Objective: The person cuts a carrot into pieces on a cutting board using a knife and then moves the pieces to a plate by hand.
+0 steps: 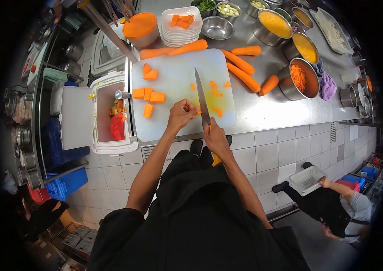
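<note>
My right hand (216, 137) grips the yellow handle of a long kitchen knife (201, 95), its blade pointing away from me over the white cutting board (173, 81). Just left of the blade, my left hand (183, 113) pinches a small piece of carrot (198, 110), mostly hidden by the fingers. Small orange carrot trimmings (216, 88) lie right of the blade on a yellow-stained patch. Several cut carrot blocks (148, 93) sit at the board's left side. Whole peeled carrots (243, 77) lie beyond and beside the board's right edge.
An open white bin (110, 147) with scraps stands left of the board. Stacked white dishes (181, 35), an orange-lidded tub (140, 27) and a steel bowl (217, 28) are behind. A pot of shredded carrot (299, 79) stands right. A person (336, 203) holds a white basket (308, 179) at lower right.
</note>
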Motion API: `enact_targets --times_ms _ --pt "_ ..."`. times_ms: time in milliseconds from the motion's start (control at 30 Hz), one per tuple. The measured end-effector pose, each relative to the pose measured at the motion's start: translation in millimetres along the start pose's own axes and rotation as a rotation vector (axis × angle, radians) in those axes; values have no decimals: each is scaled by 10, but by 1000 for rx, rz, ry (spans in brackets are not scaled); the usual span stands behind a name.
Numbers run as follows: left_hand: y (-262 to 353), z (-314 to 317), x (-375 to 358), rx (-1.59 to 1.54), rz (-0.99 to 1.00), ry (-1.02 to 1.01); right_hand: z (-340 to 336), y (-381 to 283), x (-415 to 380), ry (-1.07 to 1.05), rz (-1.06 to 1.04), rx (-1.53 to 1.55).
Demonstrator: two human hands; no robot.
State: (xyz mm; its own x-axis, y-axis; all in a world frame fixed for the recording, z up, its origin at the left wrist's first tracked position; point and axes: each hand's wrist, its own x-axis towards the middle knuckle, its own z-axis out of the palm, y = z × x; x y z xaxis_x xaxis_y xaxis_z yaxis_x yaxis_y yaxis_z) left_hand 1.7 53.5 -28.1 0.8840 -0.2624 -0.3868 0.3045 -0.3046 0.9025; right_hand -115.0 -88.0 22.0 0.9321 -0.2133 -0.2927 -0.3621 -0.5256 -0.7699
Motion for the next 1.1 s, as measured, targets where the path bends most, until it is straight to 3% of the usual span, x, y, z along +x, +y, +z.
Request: enact_targets --times_ms 200,367,1100 --pt "-21 -21 9 5 50 -36 -53 94 -33 -31 13 85" --pt "-24 -17 12 -11 17 -18 -219 11 -95 -133 222 278" --pt "32 -19 8 57 5 -27 -126 173 125 -305 262 667"
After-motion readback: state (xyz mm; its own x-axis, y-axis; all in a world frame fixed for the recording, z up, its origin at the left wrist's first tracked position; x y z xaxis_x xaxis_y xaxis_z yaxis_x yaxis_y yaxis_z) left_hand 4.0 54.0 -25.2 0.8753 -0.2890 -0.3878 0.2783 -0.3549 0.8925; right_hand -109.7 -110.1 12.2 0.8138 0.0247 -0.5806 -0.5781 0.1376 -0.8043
